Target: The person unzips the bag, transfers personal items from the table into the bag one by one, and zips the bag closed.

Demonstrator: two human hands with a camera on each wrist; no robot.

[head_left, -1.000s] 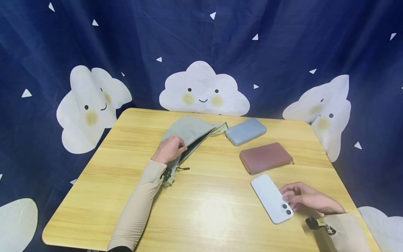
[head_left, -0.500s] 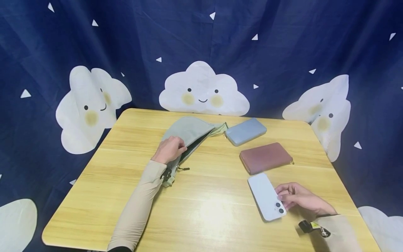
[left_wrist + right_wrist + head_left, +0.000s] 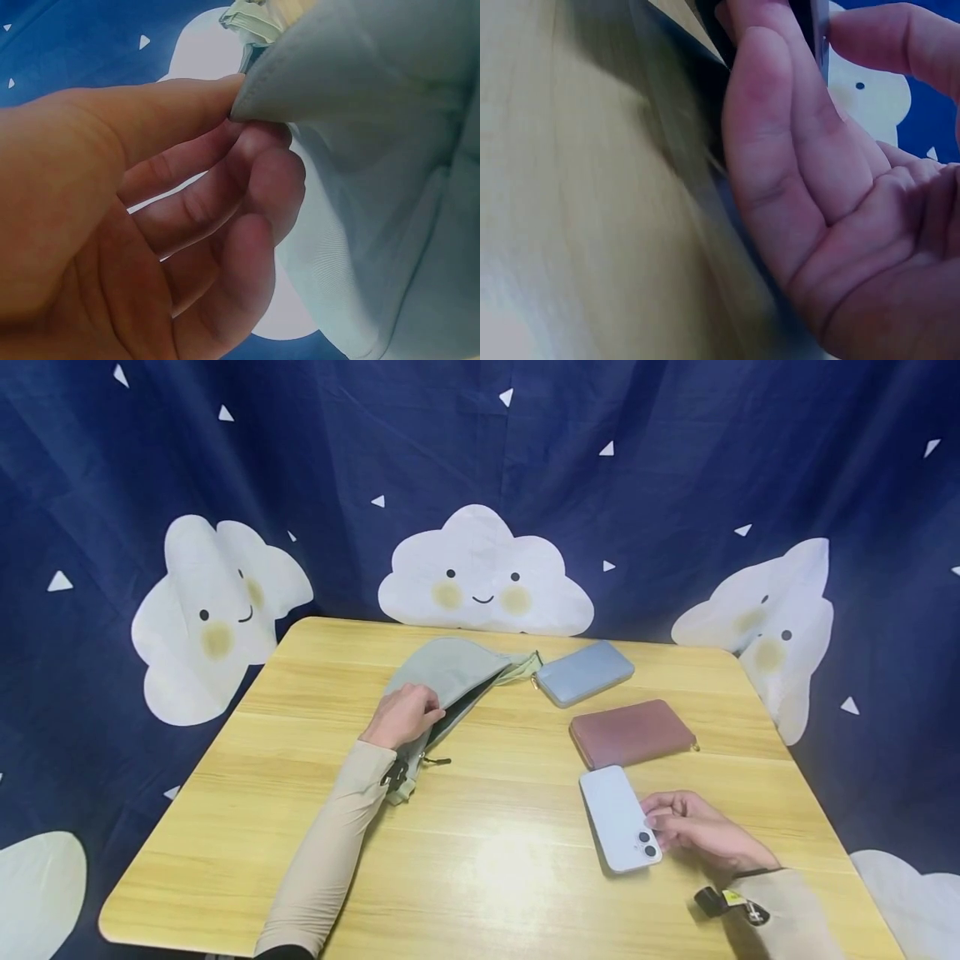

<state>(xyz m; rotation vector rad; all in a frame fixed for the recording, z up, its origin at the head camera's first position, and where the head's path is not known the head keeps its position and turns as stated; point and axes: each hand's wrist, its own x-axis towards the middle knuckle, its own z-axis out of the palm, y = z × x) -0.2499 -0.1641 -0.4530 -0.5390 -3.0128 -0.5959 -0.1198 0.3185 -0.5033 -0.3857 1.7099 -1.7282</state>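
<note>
My left hand (image 3: 405, 714) pinches the edge of a grey-green fabric bag (image 3: 450, 668), whose long zip opening gapes to the right. In the left wrist view, thumb and fingers meet on the bag's edge (image 3: 259, 101). A white smartphone (image 3: 617, 818), camera side up, is in my right hand (image 3: 705, 831), which grips it by its right edge near the two lenses. Seen from the right wrist, the fingers lie under the phone (image 3: 819, 37) and the thumb presses its edge. A shadow shows beneath the phone's left edge.
Beyond the phone lies a dark pink zip wallet (image 3: 633, 733), its front corner close to the phone's top. Farther back is a blue-grey zip wallet (image 3: 585, 673) beside the bag's strap end. All sit on a wooden table (image 3: 300, 877) with a patterned blue curtain (image 3: 337, 443) behind.
My right hand has moved left and slightly away from me, carrying the phone closer to the dark pink wallet. The left hand and the bag have stayed in place.
</note>
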